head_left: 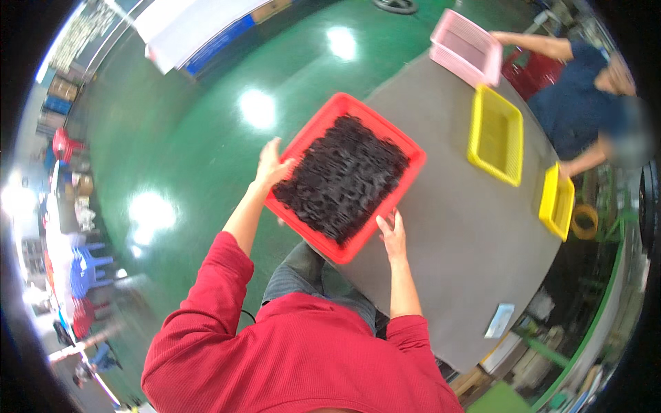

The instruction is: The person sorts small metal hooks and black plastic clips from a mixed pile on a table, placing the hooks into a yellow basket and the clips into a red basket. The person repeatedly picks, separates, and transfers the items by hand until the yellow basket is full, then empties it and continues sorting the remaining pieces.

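Note:
Between my hands is a red plastic basket [342, 256], filled with a heap of small, dark curved pieces [344, 177] whose exact kind I cannot make out. My left hand [270, 166] grips its left side, the thumb lying over the rim. At the near right side, my right hand [394, 236] clasps the wall, with some fingers hidden beneath. The basket is at the left edge of the grey table [461, 268], partly over the green floor; whether it touches the tabletop I cannot tell.
Across the table a co-worker in a dark shirt [575, 103] holds a pink basket [468, 48] and a small yellow basket [558, 202]. Another yellow basket [496, 136] lies between them. A pale paper [500, 320] rests near the right edge. Blue stools [88, 268] stand far left.

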`<state>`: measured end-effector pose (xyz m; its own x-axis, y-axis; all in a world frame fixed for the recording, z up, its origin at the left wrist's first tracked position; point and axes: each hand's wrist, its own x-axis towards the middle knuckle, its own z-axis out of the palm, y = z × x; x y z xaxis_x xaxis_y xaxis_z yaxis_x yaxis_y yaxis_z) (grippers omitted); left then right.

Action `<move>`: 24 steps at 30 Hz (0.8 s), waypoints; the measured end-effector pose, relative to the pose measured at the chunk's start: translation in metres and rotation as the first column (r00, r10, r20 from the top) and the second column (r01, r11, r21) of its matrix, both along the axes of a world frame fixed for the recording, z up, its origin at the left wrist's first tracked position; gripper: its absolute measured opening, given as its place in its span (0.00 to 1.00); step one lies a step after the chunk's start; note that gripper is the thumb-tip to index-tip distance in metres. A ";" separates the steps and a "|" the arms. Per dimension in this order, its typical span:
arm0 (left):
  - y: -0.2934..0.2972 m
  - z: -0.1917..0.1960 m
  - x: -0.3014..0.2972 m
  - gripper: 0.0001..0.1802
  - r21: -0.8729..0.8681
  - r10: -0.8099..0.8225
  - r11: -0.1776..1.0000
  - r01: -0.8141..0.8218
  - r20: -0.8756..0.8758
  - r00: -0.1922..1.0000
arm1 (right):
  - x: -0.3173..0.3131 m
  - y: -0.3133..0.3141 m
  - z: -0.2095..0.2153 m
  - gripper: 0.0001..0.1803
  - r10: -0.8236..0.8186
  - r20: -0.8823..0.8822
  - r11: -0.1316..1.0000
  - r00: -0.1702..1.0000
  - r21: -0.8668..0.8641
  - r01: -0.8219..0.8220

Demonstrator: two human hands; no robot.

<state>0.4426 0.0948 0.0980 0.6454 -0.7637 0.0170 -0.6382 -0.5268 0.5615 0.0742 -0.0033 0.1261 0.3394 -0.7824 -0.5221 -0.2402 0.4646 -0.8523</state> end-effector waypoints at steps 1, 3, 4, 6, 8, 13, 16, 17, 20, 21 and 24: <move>-0.003 -0.001 0.019 0.41 0.039 -0.081 0.995 0.091 -0.201 0.976 | 0.025 0.000 -0.018 0.36 -0.008 0.082 0.997 0.997 -0.070 0.014; -0.016 0.016 0.038 0.39 0.201 -0.151 0.931 0.305 -0.549 0.822 | 0.040 0.007 -0.043 0.32 -0.112 0.140 0.993 0.984 -0.018 0.115; -0.018 0.007 0.048 0.39 0.179 -0.195 0.904 0.389 -0.638 0.745 | 0.040 0.006 -0.048 0.31 -0.197 0.111 0.978 0.974 0.085 0.189; -0.033 0.028 0.032 0.38 0.147 -0.277 0.884 0.444 -0.600 0.750 | 0.032 0.009 -0.063 0.30 -0.206 -0.027 0.978 0.978 -0.041 0.205; -0.023 -0.015 0.034 0.38 -0.125 -0.168 0.969 0.215 -0.966 0.196 | 0.045 0.014 -0.065 0.33 -0.339 0.039 0.940 0.940 0.057 0.337; -0.031 -0.027 0.038 0.40 -0.181 -0.240 0.949 0.257 -0.946 0.219 | 0.042 0.014 -0.063 0.34 -0.378 0.067 0.918 0.924 0.161 0.364; -0.031 0.004 0.032 0.40 -0.177 -0.235 0.965 0.193 -0.911 0.340 | 0.040 -0.004 -0.053 0.35 -0.367 0.196 0.930 0.909 0.110 0.351; -0.032 0.003 0.036 0.38 -0.127 -0.191 0.969 0.212 -0.930 0.314 | 0.044 -0.025 -0.043 0.37 -0.358 0.263 0.931 0.896 0.023 0.365; -0.034 -0.015 0.035 0.37 -0.176 -0.227 0.962 0.211 -0.941 0.249 | 0.042 -0.094 -0.014 0.48 -0.310 0.035 0.926 0.950 -0.217 0.310; -0.034 -0.030 0.038 0.38 -0.200 -0.252 0.957 0.209 -0.932 0.260 | 0.050 -0.115 0.002 0.48 -0.337 0.090 0.915 0.937 -0.203 0.348; -0.038 -0.022 0.031 0.39 -0.224 -0.262 0.959 0.171 -0.933 0.247 | 0.053 -0.179 0.007 0.45 -0.297 0.301 0.890 0.906 -0.255 0.377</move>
<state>0.4738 0.0572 0.0762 0.0453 -0.9036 -0.4261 0.2877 -0.3966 0.8717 0.1275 -0.1824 0.1329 0.1130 -0.9775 -0.1782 0.1212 0.1915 -0.9740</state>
